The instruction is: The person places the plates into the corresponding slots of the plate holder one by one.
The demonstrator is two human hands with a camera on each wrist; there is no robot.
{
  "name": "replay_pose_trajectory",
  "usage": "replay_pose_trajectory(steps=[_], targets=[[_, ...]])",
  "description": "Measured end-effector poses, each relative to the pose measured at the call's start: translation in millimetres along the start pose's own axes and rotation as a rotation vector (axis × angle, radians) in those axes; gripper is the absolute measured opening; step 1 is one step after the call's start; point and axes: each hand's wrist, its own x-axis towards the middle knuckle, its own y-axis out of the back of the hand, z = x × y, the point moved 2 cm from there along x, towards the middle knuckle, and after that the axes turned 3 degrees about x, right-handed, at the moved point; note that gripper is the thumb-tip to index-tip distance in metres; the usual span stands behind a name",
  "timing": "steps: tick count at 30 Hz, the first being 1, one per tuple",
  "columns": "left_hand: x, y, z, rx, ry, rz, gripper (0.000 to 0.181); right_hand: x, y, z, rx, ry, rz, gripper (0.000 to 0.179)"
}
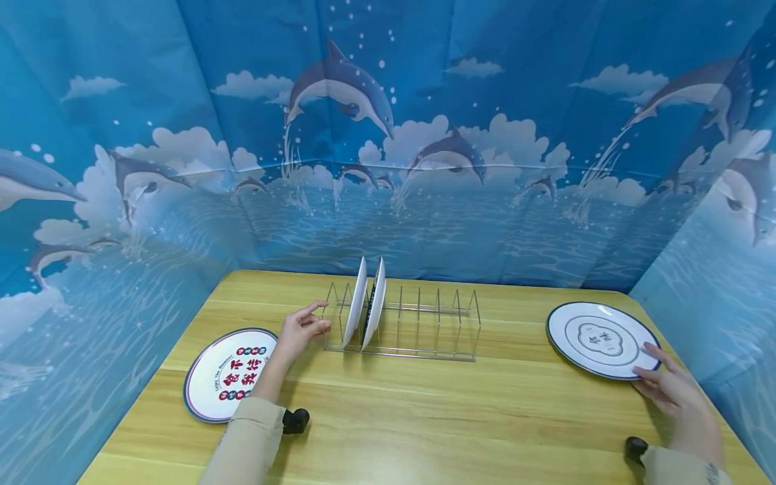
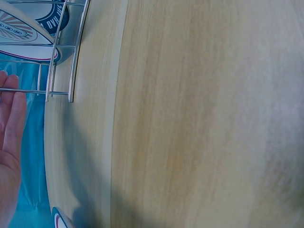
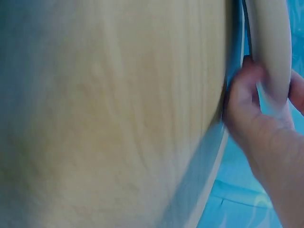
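My left hand is at the left end of a wire dish rack, its fingertips right by the end wires. The left wrist view shows the extended fingers beside the rack. Two plates stand on edge in the rack's left part: a white plate and a dark-patterned plate. At the far right my right hand grips the near right rim of a white plate with dark rings and lettering. In the right wrist view, this plate's rim sits between thumb and fingers.
A white plate with red and blue lettering lies on the left of the wooden table, partly behind my left forearm. The rack's right slots hold no plates. A dolphin-printed curtain surrounds the table's back and sides.
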Motion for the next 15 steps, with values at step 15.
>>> replay_pose_trajectory(steps=[15], targets=[[0.8, 0.8, -1.5, 0.009, 0.005, 0.003, 0.047, 8.1, -24, 3, 0.282, 0.32, -0.155, 0.072]])
